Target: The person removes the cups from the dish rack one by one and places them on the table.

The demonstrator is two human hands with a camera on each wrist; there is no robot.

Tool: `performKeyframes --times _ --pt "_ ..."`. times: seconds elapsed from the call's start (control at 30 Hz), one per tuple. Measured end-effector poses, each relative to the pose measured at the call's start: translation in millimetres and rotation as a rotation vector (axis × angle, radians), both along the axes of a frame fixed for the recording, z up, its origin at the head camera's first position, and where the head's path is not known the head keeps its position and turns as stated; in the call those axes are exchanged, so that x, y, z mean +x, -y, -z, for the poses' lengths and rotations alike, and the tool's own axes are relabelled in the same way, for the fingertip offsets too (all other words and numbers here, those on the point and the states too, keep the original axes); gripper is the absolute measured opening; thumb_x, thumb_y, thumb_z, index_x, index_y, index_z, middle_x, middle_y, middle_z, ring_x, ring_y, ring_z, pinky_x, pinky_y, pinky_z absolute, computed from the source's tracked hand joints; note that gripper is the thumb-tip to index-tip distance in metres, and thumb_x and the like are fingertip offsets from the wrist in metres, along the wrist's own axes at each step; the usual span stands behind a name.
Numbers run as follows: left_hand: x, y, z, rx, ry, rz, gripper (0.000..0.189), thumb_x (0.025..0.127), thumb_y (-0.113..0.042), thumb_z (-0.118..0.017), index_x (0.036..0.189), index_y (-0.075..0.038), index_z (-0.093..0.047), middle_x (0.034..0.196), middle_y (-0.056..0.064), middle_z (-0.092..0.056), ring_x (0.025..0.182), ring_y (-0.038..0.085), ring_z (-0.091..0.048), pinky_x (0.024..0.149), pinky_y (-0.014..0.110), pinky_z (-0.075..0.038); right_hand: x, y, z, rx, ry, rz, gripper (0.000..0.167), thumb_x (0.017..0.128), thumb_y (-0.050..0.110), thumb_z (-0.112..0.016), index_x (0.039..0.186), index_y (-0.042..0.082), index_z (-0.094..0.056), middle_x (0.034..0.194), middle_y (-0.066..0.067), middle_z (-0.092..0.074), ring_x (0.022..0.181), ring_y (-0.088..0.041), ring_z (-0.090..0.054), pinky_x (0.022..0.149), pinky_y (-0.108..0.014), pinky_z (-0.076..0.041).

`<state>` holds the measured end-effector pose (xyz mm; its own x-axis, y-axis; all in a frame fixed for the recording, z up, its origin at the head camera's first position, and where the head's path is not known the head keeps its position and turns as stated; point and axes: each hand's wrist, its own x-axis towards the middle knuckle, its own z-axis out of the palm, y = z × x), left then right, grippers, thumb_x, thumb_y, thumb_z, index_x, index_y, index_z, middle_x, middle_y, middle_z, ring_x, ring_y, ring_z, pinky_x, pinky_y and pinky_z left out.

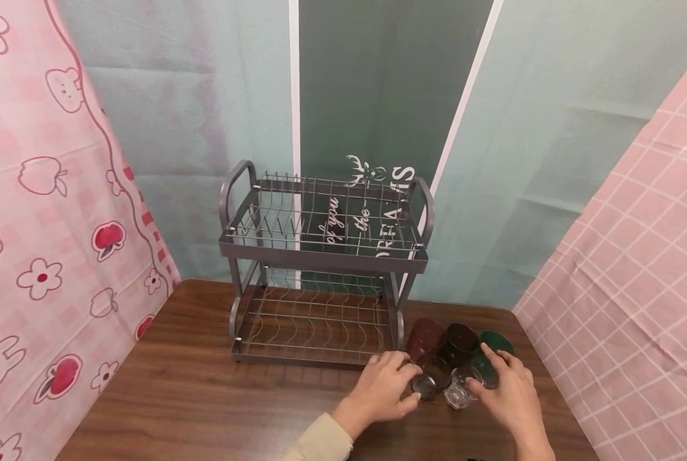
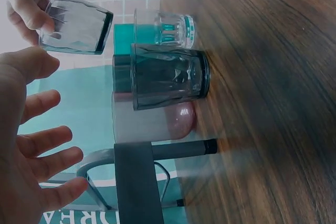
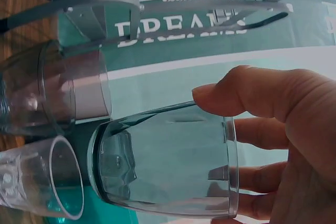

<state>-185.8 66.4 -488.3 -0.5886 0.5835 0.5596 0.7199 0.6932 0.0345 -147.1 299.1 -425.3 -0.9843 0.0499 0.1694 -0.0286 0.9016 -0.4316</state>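
My right hand holds a grey-tinted glass near its rim, thumb on one side and fingers on the other. Seen from the left wrist, this glass is tilted and raised above the table. My left hand has its fingers spread and relaxed beside a smoky glass, with nothing in its grasp. Close by stand a clear glass, a reddish glass, a dark glass and a green glass. The held glass partly overlaps the others in the head view.
A grey two-tier dish rack with wire shelves stands left of the glasses on the wooden table. Behind it hangs a green curtain with white lettering. Pink patterned cloths border both sides.
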Motion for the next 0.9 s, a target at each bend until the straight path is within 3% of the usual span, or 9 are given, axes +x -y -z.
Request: performKeyframes --times 0.43,0.73,0.9 --pt "0.7 -10.0 -1.6 0.026 0.066 0.044 0.034 0.08 -0.04 -0.064 0.11 -0.025 -0.063 0.113 -0.001 -0.054 0.1 0.012 -0.053 0.073 0.025 -0.039 -0.5 -21 6.0 0.024 -0.05 0.074 0.073 0.075 0.024 -0.075 0.134 -0.005 -0.043 0.123 -0.04 -0.035 0.101 -0.061 -0.034 0.073 -0.068 -0.032" --pt "-0.8 -17.7 -2.2 0.032 0.079 0.042 0.031 0.081 -0.039 -0.063 0.109 -0.026 -0.064 0.113 -0.002 -0.054 0.099 0.011 -0.053 0.075 0.025 -0.04 -2.2 -33 11.6 0.004 -0.065 0.11 0.072 0.076 0.024 -0.074 0.132 -0.007 -0.042 0.123 -0.04 -0.034 0.103 -0.063 -0.032 0.079 -0.067 -0.028" --pt "-2.3 -21.9 -0.6 0.026 0.079 0.051 0.032 0.081 -0.039 -0.063 0.11 -0.026 -0.064 0.113 -0.002 -0.053 0.096 0.011 -0.053 0.074 0.024 -0.04 -3.5 -39 15.1 0.01 -0.087 0.136 0.071 0.075 0.022 -0.075 0.131 -0.008 -0.043 0.121 -0.039 -0.037 0.1 -0.061 -0.035 0.076 -0.067 -0.031"
